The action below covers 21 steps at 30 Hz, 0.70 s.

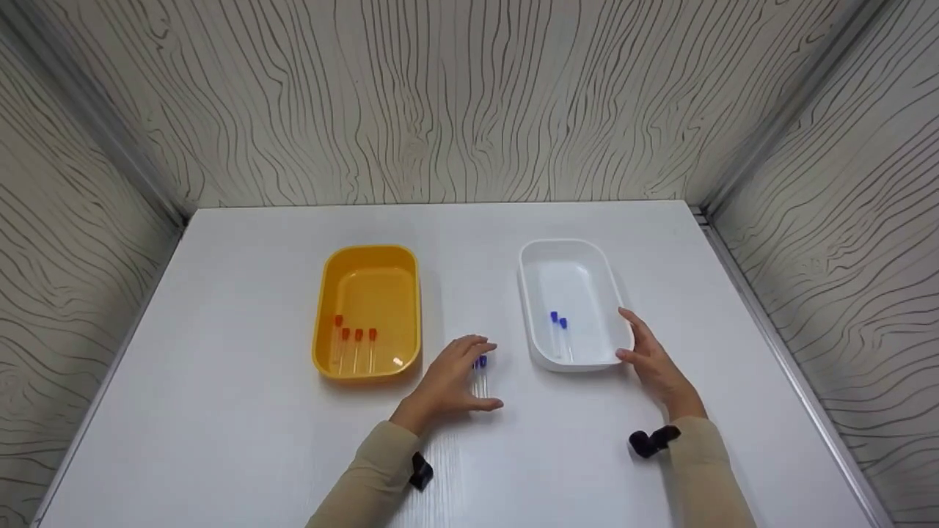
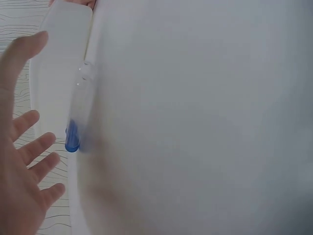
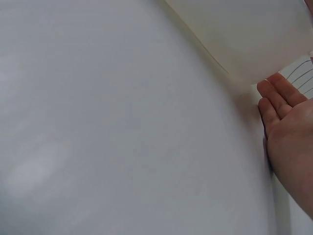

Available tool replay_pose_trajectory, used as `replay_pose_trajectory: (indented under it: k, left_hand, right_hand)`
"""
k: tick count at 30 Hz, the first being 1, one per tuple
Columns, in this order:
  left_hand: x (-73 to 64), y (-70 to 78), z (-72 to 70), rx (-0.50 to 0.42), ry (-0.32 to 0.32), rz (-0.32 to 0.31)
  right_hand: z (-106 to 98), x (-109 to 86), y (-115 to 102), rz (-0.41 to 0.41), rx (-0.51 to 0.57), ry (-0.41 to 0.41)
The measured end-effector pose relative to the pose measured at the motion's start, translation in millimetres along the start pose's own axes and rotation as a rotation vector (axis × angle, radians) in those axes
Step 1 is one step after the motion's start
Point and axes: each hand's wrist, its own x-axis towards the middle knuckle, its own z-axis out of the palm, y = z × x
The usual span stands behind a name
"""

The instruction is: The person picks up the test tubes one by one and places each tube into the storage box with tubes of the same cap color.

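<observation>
My left hand (image 1: 449,378) reaches over the table, thumb and fingers spread apart around two clear tubes with blue caps (image 1: 482,361). In the left wrist view these blue-capped tubes (image 2: 80,105) lie side by side, with a gap between them and the fingers. My right hand (image 1: 658,367) is at the near right corner of a white tray (image 1: 537,323), fingertips and thumb at its rim. The right wrist view shows fairly straight fingers (image 3: 279,95) against the tray's outer wall. Inside the white tray lie two more blue-capped tubes (image 1: 563,324).
A yellow tray (image 1: 370,253) stands to the left, holding several red-capped tubes (image 1: 359,336). Both trays rest on a white table (image 1: 242,308). Patterned panels (image 1: 425,103) enclose the back and sides. Black wrist cameras (image 1: 649,442) sit at both sleeves.
</observation>
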Motion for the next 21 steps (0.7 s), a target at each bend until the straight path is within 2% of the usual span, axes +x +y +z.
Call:
replay_pose_trajectory:
  k: [3, 9, 17, 21]
  left_hand:
    - [-1.0, -2.0, 0.6, -0.002, -0.013, -0.024]
    - [-2.2, -3.8, 0.6, -0.009, -0.015, -0.009]
    - [-2.9, -3.5, -0.2, -0.016, -0.017, -0.006]
    - [-3.2, -3.4, -1.7, -0.025, -0.010, -0.011]
  right_hand:
    - [0.6, 0.6, -0.4, -0.002, 0.008, 0.005]
    - [3.5, -1.0, -2.2, 0.008, -0.027, 0.048]
    - [6.3, -2.5, -2.3, -0.069, -0.048, 0.164]
    - [4.7, -2.2, -3.4, -0.101, -0.050, 0.173]
